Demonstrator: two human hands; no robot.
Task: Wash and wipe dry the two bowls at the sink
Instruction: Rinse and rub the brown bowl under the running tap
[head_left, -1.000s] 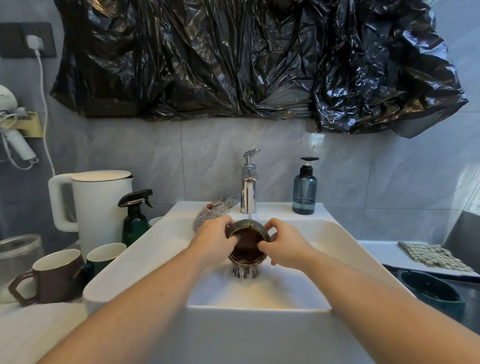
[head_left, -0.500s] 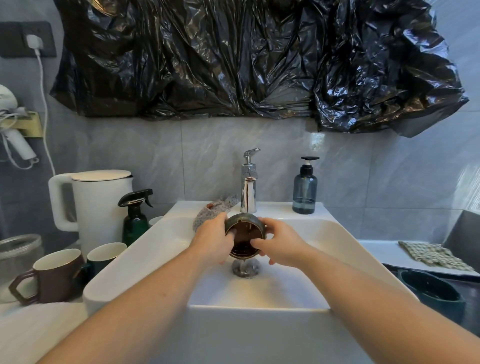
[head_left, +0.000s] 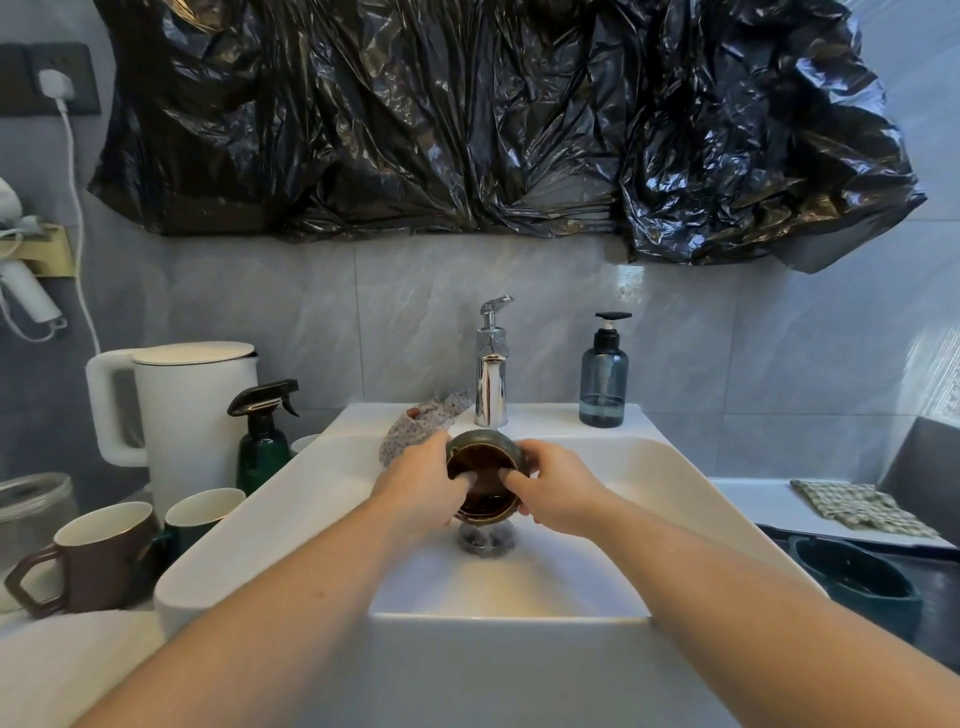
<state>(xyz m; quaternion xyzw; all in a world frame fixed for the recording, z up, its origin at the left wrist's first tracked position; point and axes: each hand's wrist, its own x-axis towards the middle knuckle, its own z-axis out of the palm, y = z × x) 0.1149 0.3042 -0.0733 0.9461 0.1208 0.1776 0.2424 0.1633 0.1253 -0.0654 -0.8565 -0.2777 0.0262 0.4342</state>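
both hands on the brown bowl (head_left: 484, 480), held tilted w/ its opening toward the person, above the drain (head_left: 487, 537). left hand (head_left: 421, 486) wraps the left side of the bowl, fingertips hooked over the rim into the inside; right hand (head_left: 553, 493) grips the opposite side, thumb reaching over the rim into the bowl too. so both are clamped on it, prob. rubbing the inner wall while the tilt lets water run out instead of pooling.

just behind the grip stands the tap (head_left: 491, 376), spout right over the bowl's far edge; can't tell if water's flowing. just left-behind the grip lies a patterned cloth (head_left: 415, 426) on the sink (head_left: 675, 493) ledge, close to the left hand. right-behind, on the same ledge, a soap bottle (head_left: 603, 376), an easy reach for the right hand.

well off to the right of the grip sits the 2nd bowl (head_left: 857, 584), dark green, on a dark counter, not yet touched by either hand; beyond it a checked towel (head_left: 857, 506), prob. for drying.

far left of the grip: spray bottle (head_left: 263, 441), kettle (head_left: 192, 415), two mugs (head_left: 104, 556).

judging by this: still washing bowl 1, drying + bowl 2 left.
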